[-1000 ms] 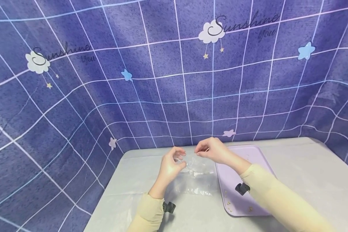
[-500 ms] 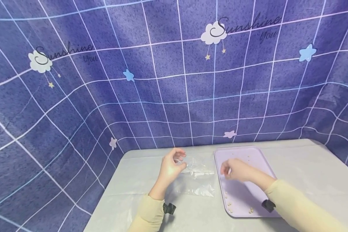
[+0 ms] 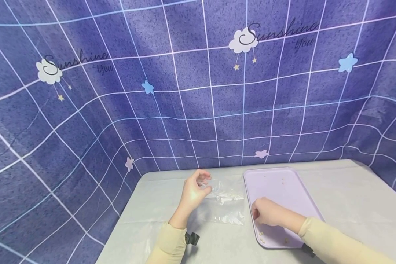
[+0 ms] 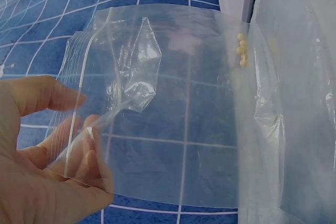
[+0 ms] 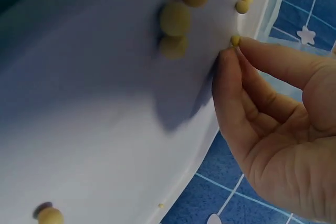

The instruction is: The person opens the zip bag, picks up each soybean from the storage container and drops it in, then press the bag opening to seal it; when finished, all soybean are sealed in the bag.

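Note:
My left hand holds a clear zip bag near its mouth, thumb and fingers curled at the zip edge. In the left wrist view, several soybeans lie at the bag's far end. My right hand is low over the left side of a lilac tray. Thumb and fingertip pinch one small round yellow soybean by the tray wall, seen in the right wrist view. More loose soybeans are scattered on the tray, some along its edge.
A grey-white cloth covers the table. Behind and to the left hangs a blue curtain with a white grid. The tray's raised rim runs just right of the bag.
My right hand has gone from above the bag's mouth over to the tray, then down along its left side. The left hand stays in place with the bag.

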Tool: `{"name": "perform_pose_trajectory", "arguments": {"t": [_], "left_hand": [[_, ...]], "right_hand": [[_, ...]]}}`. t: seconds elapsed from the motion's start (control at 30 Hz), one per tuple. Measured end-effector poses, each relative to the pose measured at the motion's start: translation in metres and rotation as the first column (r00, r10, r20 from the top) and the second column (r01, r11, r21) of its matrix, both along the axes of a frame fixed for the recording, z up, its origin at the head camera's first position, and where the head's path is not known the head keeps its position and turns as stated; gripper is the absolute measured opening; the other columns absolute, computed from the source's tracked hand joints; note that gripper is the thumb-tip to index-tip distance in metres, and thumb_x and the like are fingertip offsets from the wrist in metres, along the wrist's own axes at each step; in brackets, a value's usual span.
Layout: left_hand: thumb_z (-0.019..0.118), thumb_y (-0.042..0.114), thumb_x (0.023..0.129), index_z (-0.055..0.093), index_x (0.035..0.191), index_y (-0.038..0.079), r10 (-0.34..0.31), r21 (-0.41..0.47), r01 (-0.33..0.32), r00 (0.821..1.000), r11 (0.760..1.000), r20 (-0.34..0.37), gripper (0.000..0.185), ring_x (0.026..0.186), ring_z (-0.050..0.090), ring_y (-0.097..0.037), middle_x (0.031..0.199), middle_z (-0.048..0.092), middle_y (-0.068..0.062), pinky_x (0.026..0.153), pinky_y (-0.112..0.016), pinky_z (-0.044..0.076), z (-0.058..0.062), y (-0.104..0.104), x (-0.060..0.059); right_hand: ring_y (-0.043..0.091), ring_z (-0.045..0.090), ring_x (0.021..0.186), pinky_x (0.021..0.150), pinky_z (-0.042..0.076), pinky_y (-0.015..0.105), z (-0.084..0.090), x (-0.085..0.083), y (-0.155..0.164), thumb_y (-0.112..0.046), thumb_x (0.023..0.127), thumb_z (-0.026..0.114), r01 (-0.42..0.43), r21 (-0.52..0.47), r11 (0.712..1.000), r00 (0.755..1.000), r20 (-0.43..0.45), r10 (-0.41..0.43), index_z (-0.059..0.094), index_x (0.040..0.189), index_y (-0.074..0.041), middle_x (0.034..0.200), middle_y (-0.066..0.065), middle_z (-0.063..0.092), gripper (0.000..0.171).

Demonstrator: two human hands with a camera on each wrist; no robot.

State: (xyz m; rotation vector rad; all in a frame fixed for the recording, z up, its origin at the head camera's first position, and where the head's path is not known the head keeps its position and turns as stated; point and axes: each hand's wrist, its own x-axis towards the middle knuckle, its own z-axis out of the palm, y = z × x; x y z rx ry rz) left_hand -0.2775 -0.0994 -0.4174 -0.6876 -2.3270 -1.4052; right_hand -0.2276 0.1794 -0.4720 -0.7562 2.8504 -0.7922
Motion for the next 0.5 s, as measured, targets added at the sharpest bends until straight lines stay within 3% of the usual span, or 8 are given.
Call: {"name": "perform_pose_trajectory", "arguments": {"t": [0.5], "left_hand": [[0.072, -0.006, 0.071, 0.067, 0.109, 0.005, 0.009, -0.004, -0.009, 1.000, 1.000, 0.011, 0.040, 0.086, 0.070, -0.028, 0.098, 0.074, -0.007, 0.079, -0.042, 0.054, 0.001, -0.001, 0.003]], "right_hand": [[0.010, 0.051, 0.060, 0.054, 0.049, 0.026, -0.002, 0.012, -0.005, 0.006, 0.063, 0.080, 0.059, 0.018, 0.998, 0.998, -0.036, -0.059, 0.063, 0.066, -0.018, 0.064, -0.011, 0.055, 0.030]]}}
